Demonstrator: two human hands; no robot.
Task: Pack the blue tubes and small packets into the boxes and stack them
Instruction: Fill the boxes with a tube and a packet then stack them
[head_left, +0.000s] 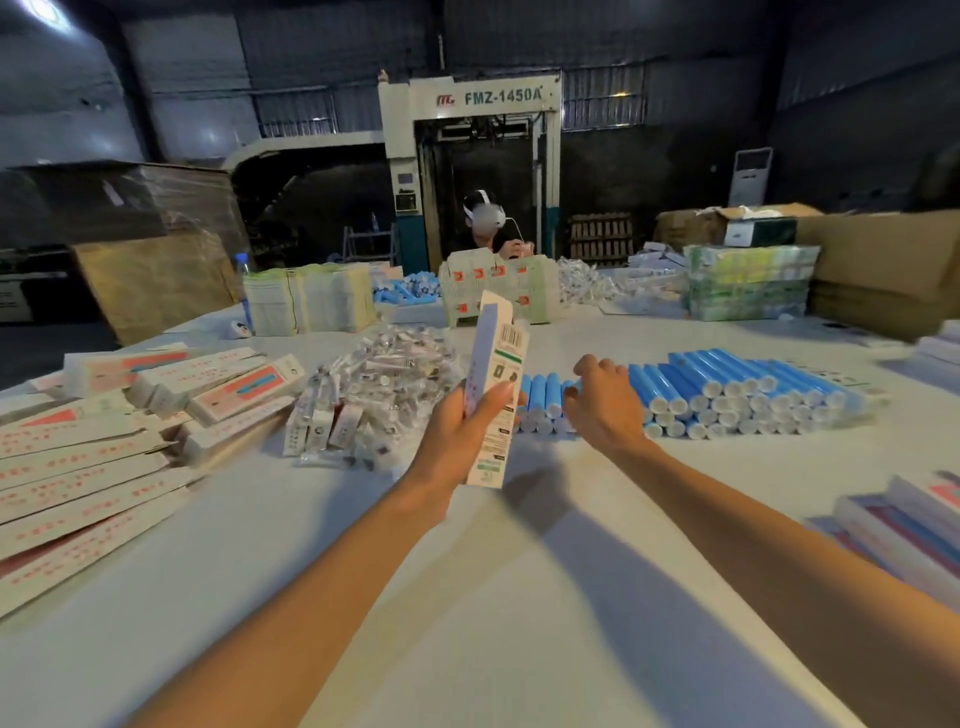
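My left hand (467, 421) grips a long white carton (496, 379) and holds it upright above the table, its top flap open. My right hand (602, 402) reaches over the pile of blue tubes (727, 389) with white caps; its fingers curl down onto the tubes at the pile's left part, and I cannot tell whether they grip one. A heap of small clear packets (384, 384) lies just left of the carton. Packed and flat cartons (104, 441) are stacked at the left.
A white table (467, 597) spreads in front of me. More cartons (904, 525) lie at the right edge. Across the table a person (488, 228) works behind stacked boxes (498, 291), printed bundles (748, 286) and more tubes. A big machine stands behind.
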